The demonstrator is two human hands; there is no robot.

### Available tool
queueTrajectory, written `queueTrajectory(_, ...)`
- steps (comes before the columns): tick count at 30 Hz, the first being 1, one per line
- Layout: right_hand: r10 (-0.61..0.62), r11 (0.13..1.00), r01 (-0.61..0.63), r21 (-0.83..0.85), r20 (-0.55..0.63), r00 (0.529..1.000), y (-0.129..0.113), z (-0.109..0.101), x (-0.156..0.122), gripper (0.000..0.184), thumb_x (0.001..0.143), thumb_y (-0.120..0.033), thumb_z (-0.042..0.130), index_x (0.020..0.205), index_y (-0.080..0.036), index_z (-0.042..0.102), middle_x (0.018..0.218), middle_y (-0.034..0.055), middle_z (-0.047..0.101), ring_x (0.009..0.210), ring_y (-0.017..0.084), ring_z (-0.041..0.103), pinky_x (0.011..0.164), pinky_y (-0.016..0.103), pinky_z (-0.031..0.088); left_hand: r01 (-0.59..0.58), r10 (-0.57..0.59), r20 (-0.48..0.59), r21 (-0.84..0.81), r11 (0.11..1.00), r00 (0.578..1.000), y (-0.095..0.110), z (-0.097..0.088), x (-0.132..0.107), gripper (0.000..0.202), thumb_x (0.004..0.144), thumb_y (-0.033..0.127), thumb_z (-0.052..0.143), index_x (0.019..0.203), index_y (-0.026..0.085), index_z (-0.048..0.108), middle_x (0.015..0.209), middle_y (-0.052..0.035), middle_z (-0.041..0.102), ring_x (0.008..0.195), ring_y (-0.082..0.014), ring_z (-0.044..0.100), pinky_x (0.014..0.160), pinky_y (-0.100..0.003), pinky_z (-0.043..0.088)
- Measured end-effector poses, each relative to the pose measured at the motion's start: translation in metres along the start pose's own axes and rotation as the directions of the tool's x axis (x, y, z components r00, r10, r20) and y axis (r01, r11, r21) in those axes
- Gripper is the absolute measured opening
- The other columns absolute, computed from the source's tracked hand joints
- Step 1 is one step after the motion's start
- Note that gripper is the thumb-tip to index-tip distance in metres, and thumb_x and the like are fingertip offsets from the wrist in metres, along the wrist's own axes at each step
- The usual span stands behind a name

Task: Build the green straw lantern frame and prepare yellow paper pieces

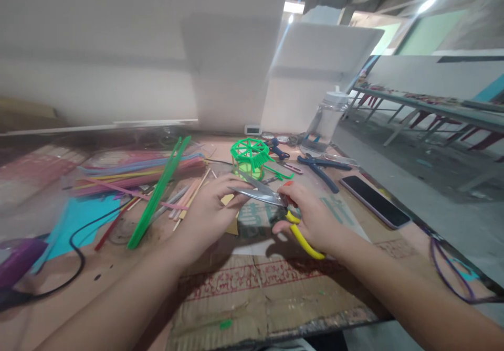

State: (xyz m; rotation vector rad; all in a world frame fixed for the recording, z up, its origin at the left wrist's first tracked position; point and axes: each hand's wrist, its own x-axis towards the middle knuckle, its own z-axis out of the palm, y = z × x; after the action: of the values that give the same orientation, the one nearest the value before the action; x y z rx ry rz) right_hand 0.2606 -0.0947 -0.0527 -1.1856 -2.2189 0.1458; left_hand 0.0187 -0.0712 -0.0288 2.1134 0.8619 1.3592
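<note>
My right hand [313,217] grips a pair of scissors [262,196] with yellow handles, and the metal blades are spread apart and point left. My left hand [214,201] is closed beside the blade tips, its fingers bent together; what they pinch is too small or hidden to make out. A pale yellow piece [232,226] shows just below those fingers, and I cannot tell whether they touch it. Right behind the blades stands a small green wheel-topped model [250,151] made of thin green strips. Under both hands lies a cardboard sheet [236,309] with red printing.
Long green strips [161,193] and a bundle of coloured sticks [137,175] lie to the left, with a black cable [76,243]. To the right are blue-handled pliers [321,172], a phone [374,201] and a clear water bottle [325,123]. White panels [228,73] rise behind.
</note>
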Motion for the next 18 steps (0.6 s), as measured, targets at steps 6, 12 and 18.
queueTrajectory(6, -0.028, 0.999, 0.029, -0.034, 0.022, 0.999, -0.0047, -0.0061, 0.0007, 0.065, 0.079, -0.069, 0.069, 0.114, -0.014, 0.061, 0.103, 0.0131, 0.060, 0.091, 0.027, 0.058, 0.079, 0.040, 0.050, -0.067, 0.067, -0.005, 0.064, 0.996, 0.998, 0.0002, -0.0034, -0.0007, 0.019, 0.084, 0.005, 0.067, 0.086, 0.020, 0.077, 0.091, -0.0015, 0.076, 0.084, -0.0125, 0.070, 0.078, -0.021, 0.053)
queueTrajectory(12, -0.082, 0.995, 0.082, -0.055, -0.005, 0.997, -0.0042, -0.0070, 0.0009, 0.064, 0.081, -0.075, 0.059, 0.105, -0.016, 0.062, 0.097, 0.0106, 0.060, 0.085, 0.024, 0.057, 0.075, 0.036, 0.048, -0.099, 0.095, 0.044, 0.090, 0.991, 0.994, 0.0035, -0.0069, 0.0013, 0.021, 0.084, 0.003, 0.064, 0.083, 0.020, 0.076, 0.085, -0.0003, 0.075, 0.079, -0.0117, 0.069, 0.073, -0.020, 0.053)
queueTrajectory(18, -0.031, 0.999, 0.029, -0.027, -0.040, 0.999, -0.0019, -0.0039, -0.0021, 0.051, 0.086, -0.068, 0.061, 0.099, -0.019, 0.065, 0.075, 0.0024, 0.061, 0.067, 0.018, 0.054, 0.064, 0.029, 0.044, 0.010, -0.014, 0.061, 0.069, 0.998, 0.998, 0.0094, -0.0037, 0.0018, 0.018, 0.090, 0.014, 0.062, 0.086, 0.022, 0.077, 0.096, -0.0018, 0.078, 0.089, -0.0151, 0.071, 0.081, -0.024, 0.054)
